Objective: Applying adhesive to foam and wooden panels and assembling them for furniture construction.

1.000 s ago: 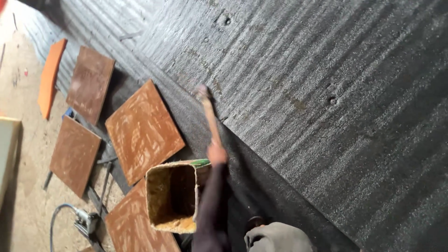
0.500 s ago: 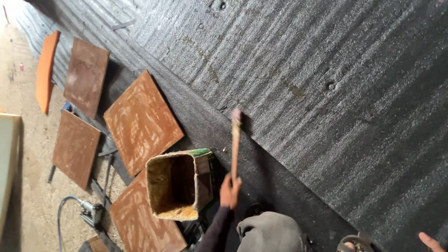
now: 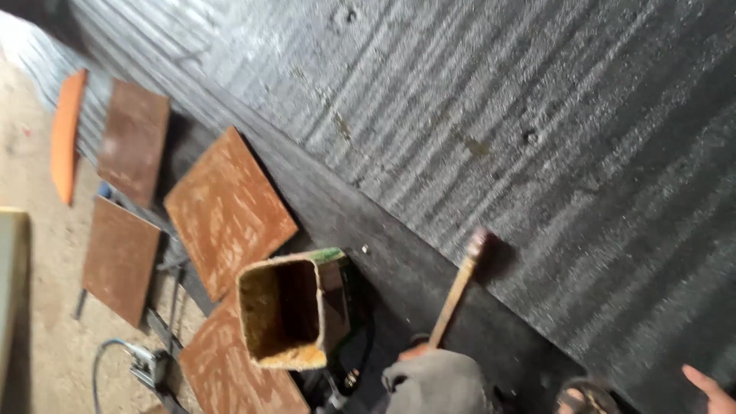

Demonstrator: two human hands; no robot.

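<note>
Against the big dark ribbed sheet (image 3: 491, 153), low and near its bottom edge, the brush (image 3: 460, 287) has its head pressed on the surface, wooden handle running down toward the bottom of the view. Hand on the handle (image 3: 414, 353) is mostly hidden behind a grey knee or cloth (image 3: 437, 383); only a sliver shows, looks closed around the handle end, but I can't tell for sure whether it's the left or the right — by position I read it as the left. Other hand (image 3: 709, 387) sits at the bottom right corner, fingers extended and loose, holding nothing, close to the sheet, contact unclear. Open square can (image 3: 287, 310), yellowish residue inside, green outer face, lies on the floor just left of the brush, touching the sheet's lower edge area. Rust-brown plates (image 3: 226, 211) are spread on the ground to the left, one orange strip (image 3: 67, 134) at the far left, some metal tool with a cable (image 3: 146, 364) at bottom left. My read on the brushing: follow the ribs with long strokes, keep the head flat, reload from the can often, don't drip on the plates. Frame is motion-blurred, so fine detail is unreliable.
</note>
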